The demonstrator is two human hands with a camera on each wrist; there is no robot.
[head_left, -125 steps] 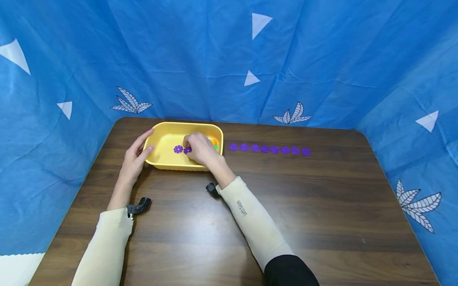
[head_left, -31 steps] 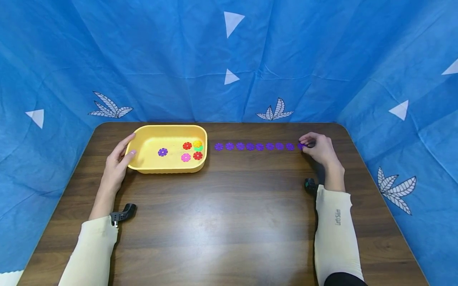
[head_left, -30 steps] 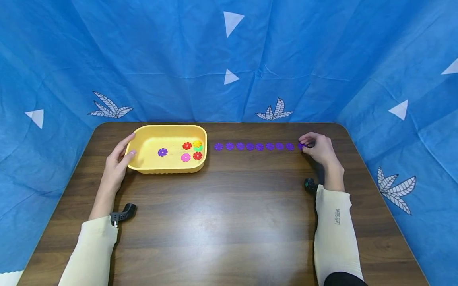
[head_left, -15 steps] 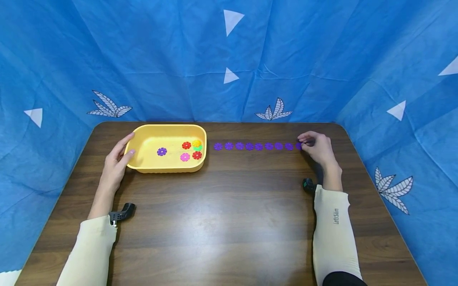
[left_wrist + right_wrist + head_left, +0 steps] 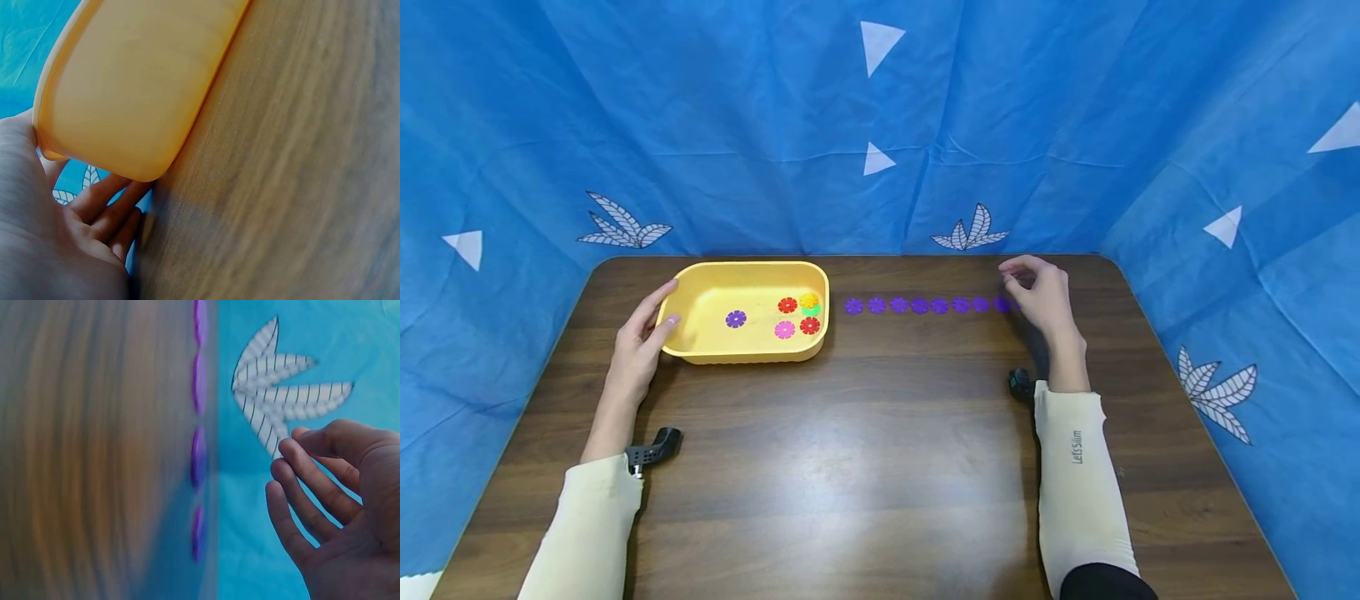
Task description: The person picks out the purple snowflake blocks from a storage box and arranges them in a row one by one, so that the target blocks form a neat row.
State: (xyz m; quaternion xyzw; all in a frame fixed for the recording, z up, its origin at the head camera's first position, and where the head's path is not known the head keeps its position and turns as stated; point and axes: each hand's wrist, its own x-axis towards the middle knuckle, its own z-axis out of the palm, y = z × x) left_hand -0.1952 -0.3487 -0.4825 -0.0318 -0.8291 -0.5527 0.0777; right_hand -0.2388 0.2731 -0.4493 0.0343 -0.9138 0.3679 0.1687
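Note:
My left hand (image 5: 638,346) grips the left end of a yellow plastic tray (image 5: 745,354), thumb at the rim; in the left wrist view, its fingers (image 5: 112,209) curl beside the tray's outer corner. My right hand (image 5: 1047,300) hovers above the right end of a row of purple snowflake discs (image 5: 939,306), its fingers loosely bent with nothing between them. It partly hides the last disc in the head view. From the right wrist view, several discs (image 5: 199,456) lie flat in line, apart from the fingers. One purple disc (image 5: 736,319) lies alone inside the tray.
At the tray's right end lie two red discs (image 5: 787,305), a pink disc (image 5: 785,330), and a yellow disc (image 5: 808,300) overlapping a green one (image 5: 811,311). The brown wooden table (image 5: 850,467) meets a blue curtain (image 5: 760,167) at its far edge.
Earlier my right hand pinched a purple disc in the tray; that disc now ends the row. The hand has just let go and lifted away leftward. My left hand keeps holding the tray.

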